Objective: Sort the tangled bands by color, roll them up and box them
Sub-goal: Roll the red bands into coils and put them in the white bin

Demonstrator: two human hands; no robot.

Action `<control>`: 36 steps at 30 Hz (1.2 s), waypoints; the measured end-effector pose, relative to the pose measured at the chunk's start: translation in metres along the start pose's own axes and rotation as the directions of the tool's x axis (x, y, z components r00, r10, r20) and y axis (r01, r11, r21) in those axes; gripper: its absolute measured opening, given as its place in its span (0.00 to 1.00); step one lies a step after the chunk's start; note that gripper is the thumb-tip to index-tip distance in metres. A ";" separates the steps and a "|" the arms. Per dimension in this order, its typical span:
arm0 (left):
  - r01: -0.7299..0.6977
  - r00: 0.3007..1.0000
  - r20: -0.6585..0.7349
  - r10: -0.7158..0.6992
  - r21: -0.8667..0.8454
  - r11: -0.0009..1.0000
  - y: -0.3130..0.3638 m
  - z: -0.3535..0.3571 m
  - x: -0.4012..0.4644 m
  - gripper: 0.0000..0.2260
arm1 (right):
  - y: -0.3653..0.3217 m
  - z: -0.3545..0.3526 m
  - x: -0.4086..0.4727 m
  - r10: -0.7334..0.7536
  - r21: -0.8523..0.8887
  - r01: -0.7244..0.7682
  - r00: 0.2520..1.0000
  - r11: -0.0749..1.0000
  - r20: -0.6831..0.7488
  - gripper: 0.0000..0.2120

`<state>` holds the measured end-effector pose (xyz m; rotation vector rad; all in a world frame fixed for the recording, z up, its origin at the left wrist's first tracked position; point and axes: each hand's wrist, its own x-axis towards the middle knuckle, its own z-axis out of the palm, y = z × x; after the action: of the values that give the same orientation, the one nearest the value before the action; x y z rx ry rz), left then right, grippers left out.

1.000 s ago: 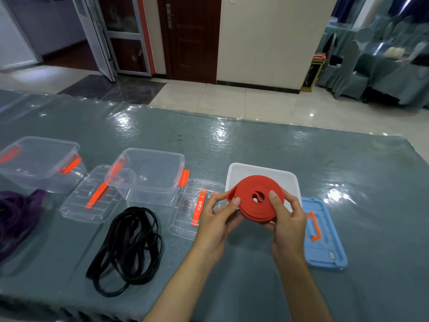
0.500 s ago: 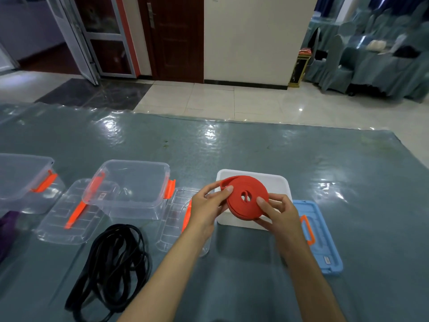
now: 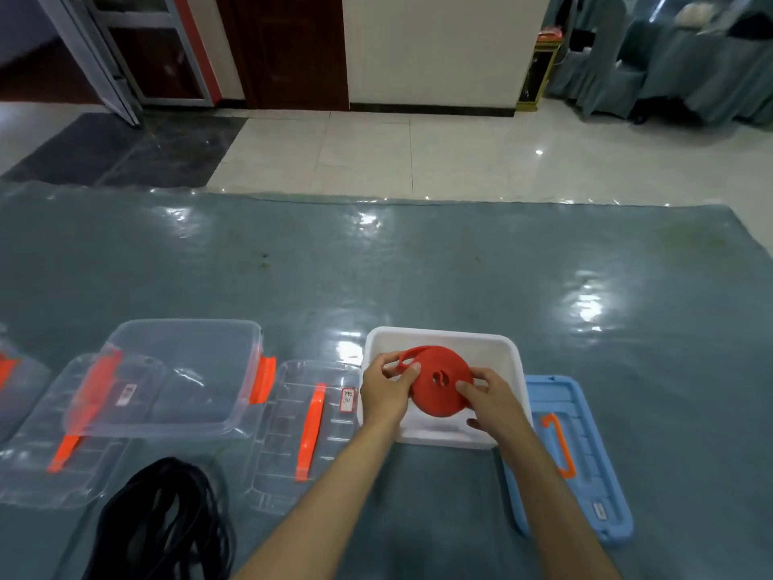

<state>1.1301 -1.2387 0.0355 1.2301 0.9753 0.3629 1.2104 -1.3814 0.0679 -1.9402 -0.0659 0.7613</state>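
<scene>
A rolled-up red band [image 3: 439, 383] is held over the open white box [image 3: 493, 349]. My left hand [image 3: 387, 391] pinches its left edge, where a loose end loops out. My right hand [image 3: 493, 399] grips the roll's right side with the thumb on top. The roll tilts toward me, inside the box's rim. A loose pile of black band [image 3: 167, 525] lies on the table at the lower left.
A blue lid with an orange handle [image 3: 573, 458] lies right of the white box. A clear box [image 3: 184, 374] and two clear lids [image 3: 309, 433] [image 3: 79, 424] with orange clips sit to the left. Another clear box shows at the left edge [image 3: 12, 383]. The table has a shiny teal cover [image 3: 418, 265].
Both hands carried the red roll forward and down, from above the table's near side into the white box. The view shifted right, so the purple band left the frame.
</scene>
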 end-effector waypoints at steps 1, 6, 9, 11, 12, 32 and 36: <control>0.041 0.999 0.006 -0.042 0.013 0.999 -0.010 0.005 0.012 0.12 | 0.004 0.000 0.010 0.028 -0.035 -0.028 1.000 0.999 0.006 0.10; 0.244 0.969 -0.047 -0.244 -0.013 0.970 -0.055 0.025 0.061 0.12 | 0.016 0.002 0.046 0.100 -0.166 -0.088 0.993 0.982 0.065 0.10; 0.306 0.949 -0.088 -0.304 0.012 0.952 -0.067 0.036 0.079 0.10 | 0.024 0.005 0.064 0.166 -0.232 -0.140 0.982 0.963 0.093 0.06; 0.356 0.933 -0.064 -0.354 0.026 0.934 -0.074 0.039 0.089 0.11 | 0.028 0.008 0.072 0.213 -0.233 -0.187 0.973 0.954 0.093 0.06; 0.372 0.927 -0.059 -0.370 0.036 0.927 -0.078 0.040 0.095 0.12 | 0.031 0.009 0.076 0.238 -0.221 -0.212 0.967 0.952 0.096 0.11; -0.353 0.931 0.338 0.141 0.730 0.585 -0.004 0.006 0.049 0.14 | 0.029 0.001 0.021 -0.272 -0.548 0.293 0.954 0.783 0.122 0.21; -0.602 0.777 0.561 0.285 0.795 0.076 0.018 -0.029 -0.011 0.22 | 0.045 -0.008 -0.026 -0.418 -0.600 0.399 0.901 0.694 0.117 0.18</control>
<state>1.1060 -1.2223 0.0555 2.7594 0.4366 -0.0195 1.1821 -1.4193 0.0458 -2.4201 -0.8009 0.4243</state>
